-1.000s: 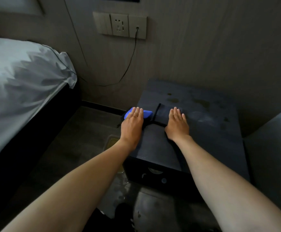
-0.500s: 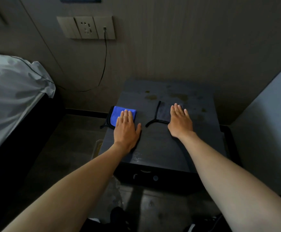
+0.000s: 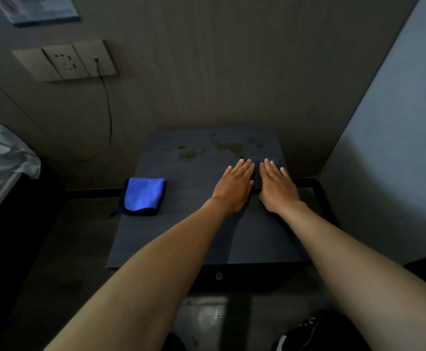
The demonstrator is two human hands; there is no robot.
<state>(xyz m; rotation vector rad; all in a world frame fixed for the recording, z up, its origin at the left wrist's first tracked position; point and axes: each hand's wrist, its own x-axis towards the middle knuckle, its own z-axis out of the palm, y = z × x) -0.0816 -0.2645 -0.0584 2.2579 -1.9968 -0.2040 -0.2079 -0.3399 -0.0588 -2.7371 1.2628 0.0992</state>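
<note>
A dark bedside cabinet (image 3: pixel 181 239) stands against the wall, its top stained with brownish spots (image 3: pixel 227 148) near the back. A folded blue cloth with a black edge (image 3: pixel 143 196) lies alone at the top's left edge. My left hand (image 3: pixel 234 186) and my right hand (image 3: pixel 278 186) lie flat side by side, fingers straight, on a dark cloth (image 3: pixel 257 173) at the right of the top. The dark cloth is mostly hidden under my hands and hard to tell from the surface.
A bed with white sheets (image 3: pixel 1 168) is at the left. A wall socket panel (image 3: pixel 65 62) has a black cable (image 3: pixel 108 115) hanging from it. A pale wall or panel (image 3: pixel 397 148) rises at the right. A drawer front with a round lock (image 3: pixel 219 275) faces me.
My left hand has left the blue cloth and moved right beside my right hand on the dark cloth. The camera has swung right and closer.
</note>
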